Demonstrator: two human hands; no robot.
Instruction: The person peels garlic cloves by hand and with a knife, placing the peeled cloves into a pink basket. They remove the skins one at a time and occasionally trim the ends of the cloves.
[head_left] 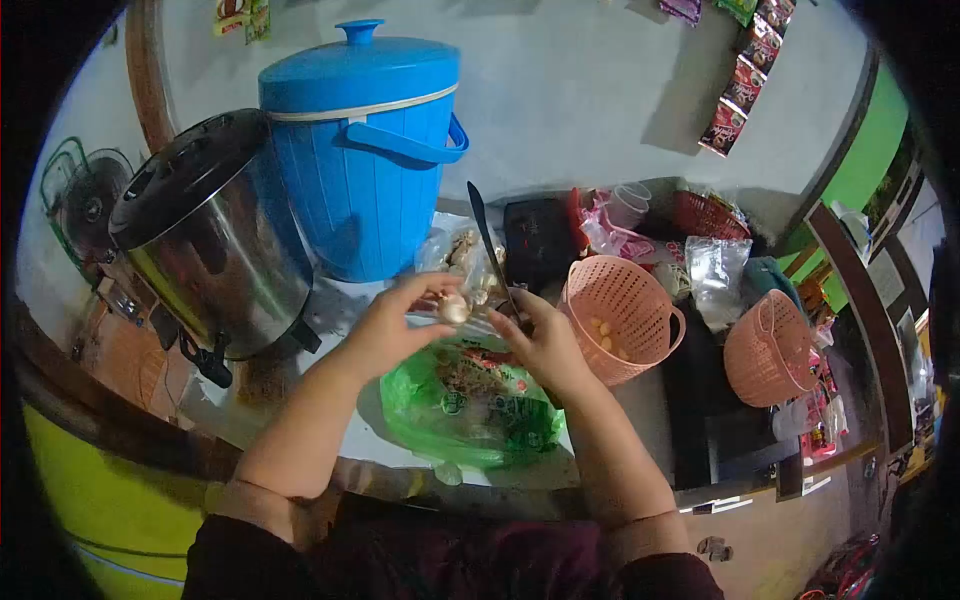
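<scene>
Between the thumb and fingers of my left hand [405, 315] is a pale garlic bulb [454, 308]. My right hand [545, 340] is closed around a knife [484, 225], its dark blade pointing up and away from me. Both hands are over a green plastic bag [410, 400] that lies spread on the table with brownish peels [470, 380] on it. Just beyond the hands, a clear plastic bag [436, 245] holds more bulbs. A pink perforated basket [625, 290] stands right of my right hand, with several pale yellow cloves [605, 335] at its bottom.
A blue lidded bucket [365, 190] and a large steel pot [225, 260] with a black lid stand at the left. On the right are a second pink basket [765, 350], a dark red basket [708, 215] and plastic packaging [715, 270]. Sachets [743, 85] hang on the wall.
</scene>
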